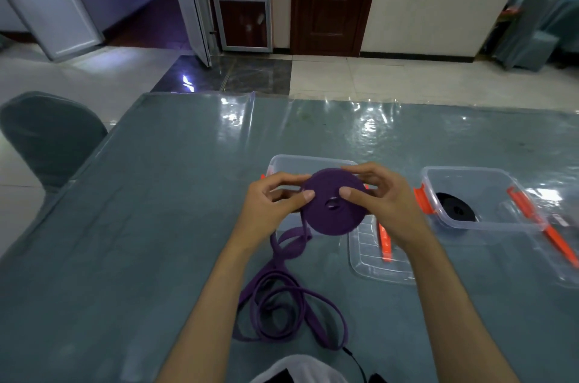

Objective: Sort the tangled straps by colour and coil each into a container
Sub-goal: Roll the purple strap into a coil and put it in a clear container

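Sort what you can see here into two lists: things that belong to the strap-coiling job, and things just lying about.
Belonging to the job:
purple strap coil
loose purple strap tail
left hand
right hand
clear plastic container behind the coil
clear container with coiled black strap

Lying about:
grey chair
clear lid with orange clip

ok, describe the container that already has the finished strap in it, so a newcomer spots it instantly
On the grey-green table, look to the person's right, past the right hand. The clear container with orange latches there holds a coiled black strap. The other clear container sits behind the hands, its inside mostly hidden by the purple coil.
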`<state>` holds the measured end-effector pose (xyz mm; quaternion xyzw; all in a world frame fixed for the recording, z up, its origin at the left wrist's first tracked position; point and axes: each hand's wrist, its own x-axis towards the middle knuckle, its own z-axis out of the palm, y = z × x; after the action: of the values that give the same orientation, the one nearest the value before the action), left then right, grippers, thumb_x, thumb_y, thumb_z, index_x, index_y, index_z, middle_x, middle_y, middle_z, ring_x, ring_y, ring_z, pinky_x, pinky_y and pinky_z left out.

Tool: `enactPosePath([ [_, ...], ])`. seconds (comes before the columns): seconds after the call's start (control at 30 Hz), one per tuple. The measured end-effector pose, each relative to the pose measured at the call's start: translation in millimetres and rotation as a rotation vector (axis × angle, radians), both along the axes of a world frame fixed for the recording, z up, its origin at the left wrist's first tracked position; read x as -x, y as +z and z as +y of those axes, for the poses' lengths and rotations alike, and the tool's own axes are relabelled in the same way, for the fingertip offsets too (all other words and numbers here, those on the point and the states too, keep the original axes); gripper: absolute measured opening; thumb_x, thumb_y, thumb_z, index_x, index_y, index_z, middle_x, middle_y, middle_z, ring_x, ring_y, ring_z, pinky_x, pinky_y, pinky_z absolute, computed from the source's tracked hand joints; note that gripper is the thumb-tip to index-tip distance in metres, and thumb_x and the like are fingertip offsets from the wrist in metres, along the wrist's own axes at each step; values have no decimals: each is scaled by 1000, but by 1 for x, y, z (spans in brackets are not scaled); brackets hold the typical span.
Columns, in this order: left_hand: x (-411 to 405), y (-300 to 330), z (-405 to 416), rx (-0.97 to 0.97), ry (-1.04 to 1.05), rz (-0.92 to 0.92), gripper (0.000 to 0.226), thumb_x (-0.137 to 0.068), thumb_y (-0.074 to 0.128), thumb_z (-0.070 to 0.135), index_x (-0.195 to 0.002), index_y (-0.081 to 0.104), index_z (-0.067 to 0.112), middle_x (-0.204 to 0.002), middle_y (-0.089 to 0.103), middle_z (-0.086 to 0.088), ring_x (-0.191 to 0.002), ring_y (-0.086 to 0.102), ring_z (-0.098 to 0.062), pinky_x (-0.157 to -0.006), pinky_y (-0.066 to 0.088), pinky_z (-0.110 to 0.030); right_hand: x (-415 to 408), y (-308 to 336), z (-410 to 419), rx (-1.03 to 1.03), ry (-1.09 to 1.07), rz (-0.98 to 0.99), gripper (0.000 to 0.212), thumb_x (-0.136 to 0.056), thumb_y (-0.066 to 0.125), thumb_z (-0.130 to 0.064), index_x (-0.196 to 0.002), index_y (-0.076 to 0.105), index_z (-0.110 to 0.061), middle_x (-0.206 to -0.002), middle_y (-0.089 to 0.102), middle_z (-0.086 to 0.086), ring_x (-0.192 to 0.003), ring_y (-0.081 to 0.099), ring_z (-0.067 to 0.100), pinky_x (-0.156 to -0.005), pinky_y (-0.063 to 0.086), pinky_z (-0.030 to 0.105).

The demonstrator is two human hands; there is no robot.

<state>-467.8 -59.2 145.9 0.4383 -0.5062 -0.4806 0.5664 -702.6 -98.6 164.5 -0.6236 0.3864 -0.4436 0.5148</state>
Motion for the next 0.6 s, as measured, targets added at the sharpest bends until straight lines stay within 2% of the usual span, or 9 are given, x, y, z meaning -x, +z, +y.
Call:
enactPosePath([
  [0.07, -2, 0, 0, 2, 3, -22, 29, -82, 91, 18, -108, 82, 26, -112, 80, -4, -92, 77, -23, -87, 64, -38, -1, -3, 0, -19, -30, -46, 45, -74, 94, -43, -109, 71, -28, -115, 78, 6, -96, 78, 28, -68, 64, 38],
  [0.17, -1, 1, 1, 48, 128, 16, 27, -71, 95, 29, -92, 80, 27, -101, 81, -3, -87, 78, -19, -79, 63, -29, 0, -4, -4, -156, 98, -58, 50, -77, 94, -36, -112, 61, -29, -110, 79, 16, -94, 78, 37, -66, 64, 41],
  [0.23, 3, -3, 2, 68, 160, 61, 23, -73, 97, 23, -86, 78, 21, -101, 81, -6, -91, 79, -21, -78, 63, -28, 1, -3, -8, -166, 169, -14, 60, -78, 94, -36, -128, 61, -35, -108, 79, 18, -96, 78, 38, -70, 65, 44],
  [0.3, 8, -9, 5, 51, 169, 107, 19, -75, 93, 19, -85, 78, 16, -103, 80, -8, -92, 79, -17, -79, 63, -30, 1, -5, -9, -114, 150, -35, 65, -81, 91, -36, -139, 62, -35, -109, 79, 16, -100, 78, 37, -77, 66, 44],
  [0.4, 12, -10, 10, -26, 147, 160, 19, -76, 88, 21, -93, 82, 17, -103, 81, -5, -85, 78, -17, -74, 63, -28, -2, -10, -6, -70, 46, -129, 53, -81, 92, -36, -128, 70, -29, -109, 79, 15, -98, 78, 35, -76, 65, 38],
  [0.5, 11, -8, 9, -22, 168, 136, 25, -75, 90, 22, -98, 84, 15, -102, 82, -9, -91, 79, -24, -80, 63, -31, 0, -13, -5, -162, 96, -103, 56, -74, 96, -39, -117, 61, -28, -108, 78, 18, -96, 77, 39, -69, 64, 41],
  [0.6, 12, -10, 7, 1, 234, 119, 17, -77, 91, 17, -89, 81, 13, -100, 80, -7, -93, 78, -24, -83, 64, -35, 5, -14, -6, -200, 184, 8, 69, -75, 96, -40, -132, 58, -37, -113, 77, 14, -101, 77, 36, -68, 65, 44],
])
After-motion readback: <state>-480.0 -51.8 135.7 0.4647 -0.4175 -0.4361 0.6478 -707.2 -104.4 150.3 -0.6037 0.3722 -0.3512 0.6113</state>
